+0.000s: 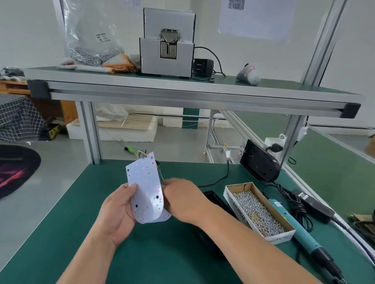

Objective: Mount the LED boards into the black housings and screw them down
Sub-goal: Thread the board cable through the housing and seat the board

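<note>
Green mat (151, 263), left hand (117, 212) and right hand (184, 199) gripping LED boards (144, 183), black housing (214, 200) mostly hidden behind forearm (252, 250).

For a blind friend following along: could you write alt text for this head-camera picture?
A person's left hand and right hand hold white LED boards above a green workbench. A box of screws and a teal electric screwdriver lie to the right.

White LED boards (144, 183), wires at the far end, are held upright above the worktop (151, 261); a black housing (213, 199) lies just right.
</note>
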Demonstrator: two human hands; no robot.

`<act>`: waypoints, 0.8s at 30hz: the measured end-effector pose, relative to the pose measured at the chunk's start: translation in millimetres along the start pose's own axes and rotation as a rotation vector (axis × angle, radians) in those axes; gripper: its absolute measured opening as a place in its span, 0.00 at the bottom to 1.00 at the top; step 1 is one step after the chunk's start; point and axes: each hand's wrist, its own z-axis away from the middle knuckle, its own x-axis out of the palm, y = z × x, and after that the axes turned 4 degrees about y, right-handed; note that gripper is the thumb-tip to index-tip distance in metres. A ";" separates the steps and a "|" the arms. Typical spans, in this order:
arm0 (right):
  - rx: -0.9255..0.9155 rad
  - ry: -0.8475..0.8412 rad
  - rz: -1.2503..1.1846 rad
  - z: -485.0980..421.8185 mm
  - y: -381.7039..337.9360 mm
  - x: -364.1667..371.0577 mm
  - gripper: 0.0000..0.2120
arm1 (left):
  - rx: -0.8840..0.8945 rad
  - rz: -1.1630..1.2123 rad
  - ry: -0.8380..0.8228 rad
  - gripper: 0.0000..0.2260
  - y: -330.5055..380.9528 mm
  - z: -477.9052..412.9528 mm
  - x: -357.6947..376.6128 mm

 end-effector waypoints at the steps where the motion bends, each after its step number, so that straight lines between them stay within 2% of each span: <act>1: -0.039 0.031 0.030 0.7 2.7 -1.6 0.11 | 0.008 0.004 0.022 0.12 0.2 -0.2 0.2; 3: -0.048 0.053 0.054 2.7 12.6 -7.5 0.16 | 0.017 0.023 0.062 0.09 2.5 -0.1 -1.2; 6: 0.021 0.067 0.075 11.3 38.1 -15.8 0.14 | -0.001 0.045 0.117 0.08 12.0 -0.1 -8.1; 9: 0.143 0.138 0.069 27.4 68.4 -24.7 0.12 | -0.004 0.055 0.168 0.11 19.8 -0.2 -16.1; 15: 0.448 0.205 0.198 62.3 119.4 -38.6 0.08 | -0.015 0.060 0.216 0.09 27.8 -1.0 -28.2; 20: 0.747 0.308 0.017 90.2 151.4 -48.5 0.05 | -0.013 0.117 0.192 0.10 33.8 0.0 -34.7; 24: 0.840 0.578 -0.325 101.0 145.0 -49.5 0.08 | -0.014 0.008 0.170 0.10 23.2 1.4 -18.5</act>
